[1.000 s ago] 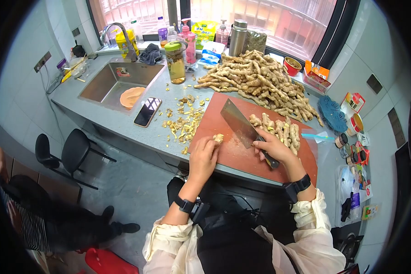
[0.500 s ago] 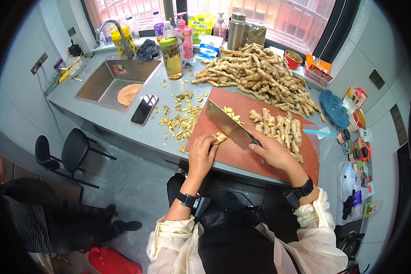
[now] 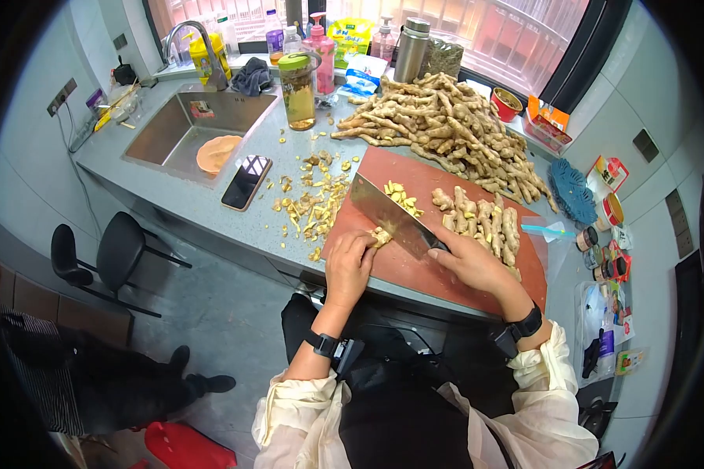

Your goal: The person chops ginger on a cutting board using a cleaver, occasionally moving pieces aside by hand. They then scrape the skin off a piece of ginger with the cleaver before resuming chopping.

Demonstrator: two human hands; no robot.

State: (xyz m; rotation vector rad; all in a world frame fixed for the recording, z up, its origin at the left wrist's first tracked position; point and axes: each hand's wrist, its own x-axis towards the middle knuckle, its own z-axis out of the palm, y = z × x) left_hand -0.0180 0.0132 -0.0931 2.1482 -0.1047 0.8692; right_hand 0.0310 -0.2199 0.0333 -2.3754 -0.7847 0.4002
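My right hand is closed round the handle of a cleaver, whose broad blade slants over the red cutting board. Bent fingers of my left hand press a piece of ginger onto the board, right beside the blade. Behind the blade lies a small heap of cut ginger slices. Several whole ginger roots rest in a row on the board's right half. Where the cleaver's edge meets the ginger is partly hidden.
A large ginger pile stands behind the board. Scraps and a phone lie to the left, near the sink. A green-lidded bottle stands at the back. Another person's legs show at lower left.
The view has shifted slightly. The heap of slices behind the blade looks a little larger. Both hands keep their hold on the cleaver and the ginger.
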